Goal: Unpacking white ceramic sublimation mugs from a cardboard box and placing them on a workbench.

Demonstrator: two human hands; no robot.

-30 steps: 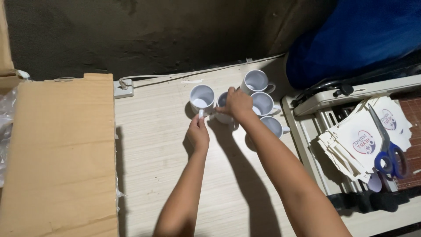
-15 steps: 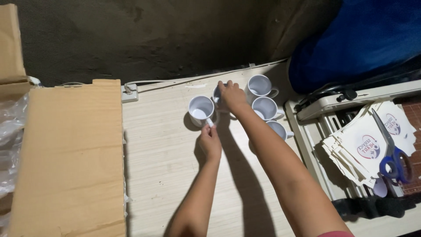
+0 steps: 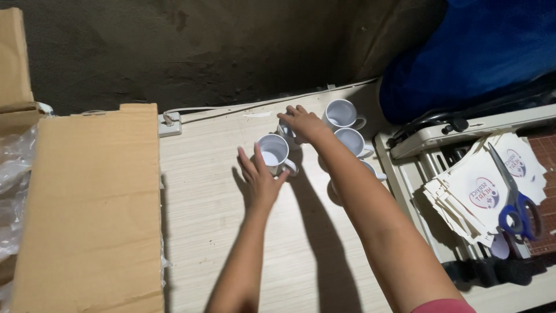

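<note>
Both hands on white mugs, far side of worktop (image 3: 231, 243).
My left hand (image 3: 260, 179) cups, fingers open, against the near mug (image 3: 273, 153); my right hand (image 3: 302, 123) closes over the next mug (image 3: 286, 130), just left of three more.

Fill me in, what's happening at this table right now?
A person is handling white mugs on a pale wooden table. The left hand cups the near side of one mug; the right hand rests on a second mug, mostly hidden beneath it. More mugs stand at right. A cardboard box lies left; scissors rest on stacked prints.
</note>
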